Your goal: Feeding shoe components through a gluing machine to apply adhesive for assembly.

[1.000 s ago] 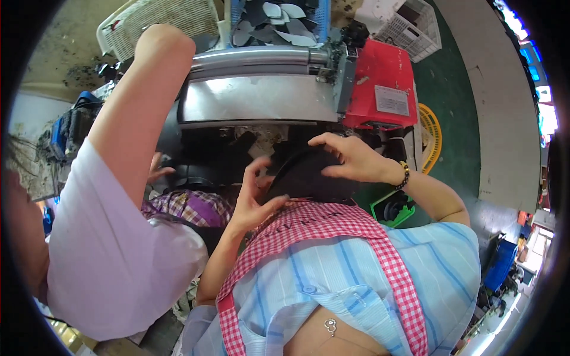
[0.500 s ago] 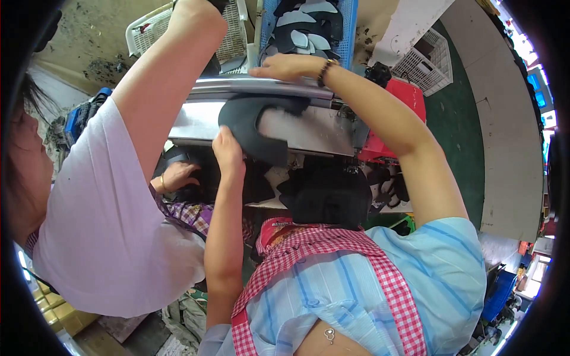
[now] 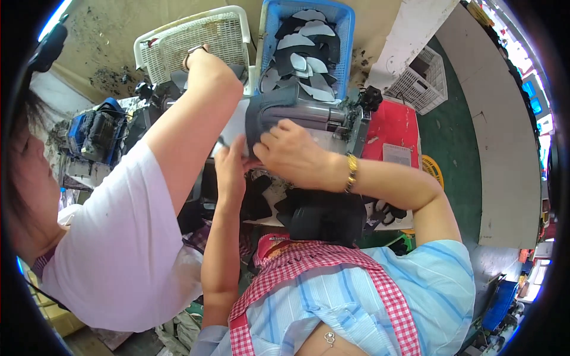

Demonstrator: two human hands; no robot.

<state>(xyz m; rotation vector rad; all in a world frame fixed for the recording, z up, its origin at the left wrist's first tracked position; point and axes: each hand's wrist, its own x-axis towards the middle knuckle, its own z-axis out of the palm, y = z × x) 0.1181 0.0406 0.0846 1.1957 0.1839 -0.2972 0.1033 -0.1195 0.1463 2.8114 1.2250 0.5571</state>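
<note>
Head view: co-worker's arm (image 3: 193,127) (beside the dark piece (image 3: 267,104)) overlaps white basket (image 3: 219,32).

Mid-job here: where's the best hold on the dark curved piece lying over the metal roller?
Probably the near end of the dark curved piece, coming from the wearer's side: it extends toward them, while the far part lies over the metal roller. The left hand and right hand are there; blur hides their exact grip.

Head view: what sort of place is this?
Probably a workshop or small factory: a dark flat piece is held at a metal roller, a blue basket holds cut pieces, and a co-worker is close alongside.
</note>
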